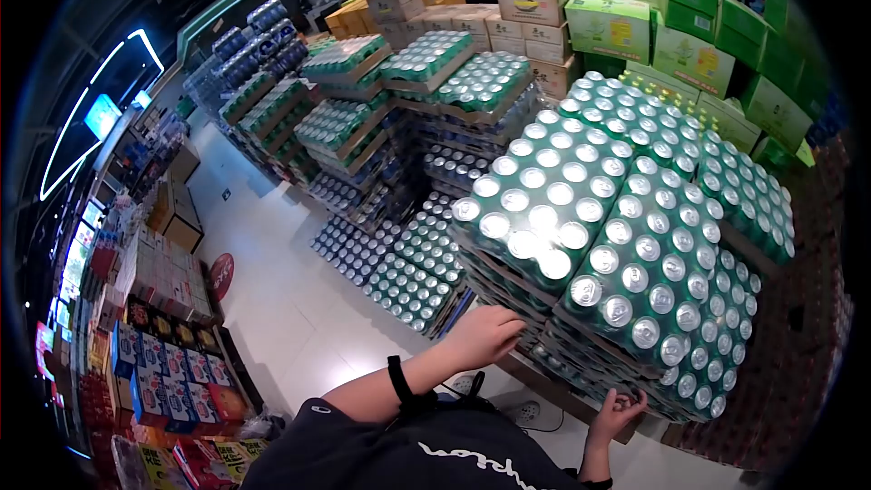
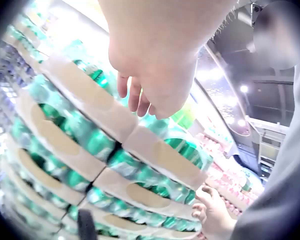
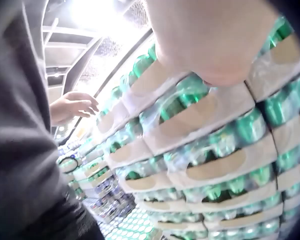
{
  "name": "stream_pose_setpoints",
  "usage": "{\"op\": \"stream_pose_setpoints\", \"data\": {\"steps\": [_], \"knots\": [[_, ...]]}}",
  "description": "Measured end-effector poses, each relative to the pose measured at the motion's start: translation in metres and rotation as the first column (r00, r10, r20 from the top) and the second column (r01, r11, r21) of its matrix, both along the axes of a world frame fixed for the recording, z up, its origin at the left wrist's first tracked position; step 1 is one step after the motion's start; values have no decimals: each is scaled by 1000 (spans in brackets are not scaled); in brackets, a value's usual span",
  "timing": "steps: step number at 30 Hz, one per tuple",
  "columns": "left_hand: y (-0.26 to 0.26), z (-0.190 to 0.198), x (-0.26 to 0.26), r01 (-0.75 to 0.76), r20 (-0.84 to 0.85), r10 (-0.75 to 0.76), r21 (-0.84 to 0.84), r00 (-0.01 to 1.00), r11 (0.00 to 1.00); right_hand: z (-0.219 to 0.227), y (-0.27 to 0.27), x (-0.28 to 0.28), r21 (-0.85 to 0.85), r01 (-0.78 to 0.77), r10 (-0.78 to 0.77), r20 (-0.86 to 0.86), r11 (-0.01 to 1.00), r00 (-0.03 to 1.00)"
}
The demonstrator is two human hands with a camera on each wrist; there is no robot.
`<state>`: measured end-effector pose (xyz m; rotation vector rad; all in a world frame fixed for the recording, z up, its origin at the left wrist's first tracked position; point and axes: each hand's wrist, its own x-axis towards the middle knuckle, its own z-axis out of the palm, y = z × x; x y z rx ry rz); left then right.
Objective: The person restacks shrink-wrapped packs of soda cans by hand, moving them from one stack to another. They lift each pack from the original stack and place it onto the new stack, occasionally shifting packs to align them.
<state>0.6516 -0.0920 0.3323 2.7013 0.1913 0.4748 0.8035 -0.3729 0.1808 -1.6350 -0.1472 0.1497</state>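
Note:
Shrink-wrapped trays of green cans (image 1: 653, 254) are stacked high in front of the person. At the stack's near left side is the left hand (image 1: 485, 338), its fingers loosely bent and nothing visible in them. The right hand (image 1: 619, 412) is by the near right edge, palm partly up, fingers spread and slightly bent. In the left wrist view the left hand (image 2: 152, 70) hangs before cardboard tray sides (image 2: 160, 159), fingers pointing down; contact is unclear. The right wrist view shows the right hand (image 3: 212, 47) over a tray edge, its fingertips hidden, and the relaxed left hand (image 3: 74, 107).
Lower stacks of green and blue cans (image 1: 413, 290) stand on the floor left of the tall stack. Cartons (image 1: 608, 27) line the back. A shelf of boxed goods (image 1: 177, 372) runs along the left, beside a tiled aisle (image 1: 272, 281). Red packs lie at the right.

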Motion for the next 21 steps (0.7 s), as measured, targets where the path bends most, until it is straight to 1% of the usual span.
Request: {"op": "stream_pose_setpoints", "data": {"steps": [2, 3, 4, 5, 7, 8, 9, 11, 12, 14, 15, 17, 18, 19, 21], "knots": [[16, -19, -47, -139, -152, 147, 65, 977, 988, -5, 10, -24, 38, -26, 27, -34, 999, 999], [27, -34, -76, -180, -248, 204, 115, 947, 977, -11, 15, -32, -52, -170, 167, -56, 984, 984], [35, -43, -103, -241, -311, 259, 95, 914, 966, -16, 23, -39, -139, -311, 302, -88, 940, 949], [39, -42, -127, -299, -324, 312, 91, 893, 950, -18, 33, -46, -224, -445, 426, -130, 867, 895], [45, -38, -172, -416, -353, 416, 82, 838, 906, -17, 57, -65, -347, -582, 604, -52, 736, 795], [48, -39, -193, -455, -345, 449, 68, 824, 888, -4, 74, -76, -436, -651, 690, -90, 621, 719], [52, -41, -216, -493, -339, 481, 55, 809, 868, 8, 93, -86, -530, -696, 777, -106, 484, 621], [60, -50, -264, -564, -330, 539, 25, 775, 825, 18, 131, -107, -614, -760, 869, -238, 212, 435], [65, -57, -289, -597, -322, 568, 11, 757, 802, 2, 145, -114, -681, -727, 914, -234, 89, 331], [79, -74, -345, -649, -312, 615, -7, 724, 761, -48, 178, -124, -788, -603, 961, -245, -123, 124], [82, -80, -374, -673, -329, 631, -19, 703, 740, -59, 197, -135, -779, -593, 940, -325, -205, 102], [102, -79, -431, -712, -358, 657, -33, 664, 702, -66, 226, -169, -776, -607, 876, -403, -174, 264], [110, -74, -458, -749, -444, 662, -35, 604, 661, -76, 235, -184, -773, -614, 848, -427, -162, 314], [118, -72, -485, -774, -424, 690, -44, 586, 631, -100, 237, -194, -770, -619, 819, -448, -151, 358], [135, -69, -538, -823, -384, 748, -60, 542, 565, -149, 233, -204, -751, -595, 824, -510, -286, 247]]}}
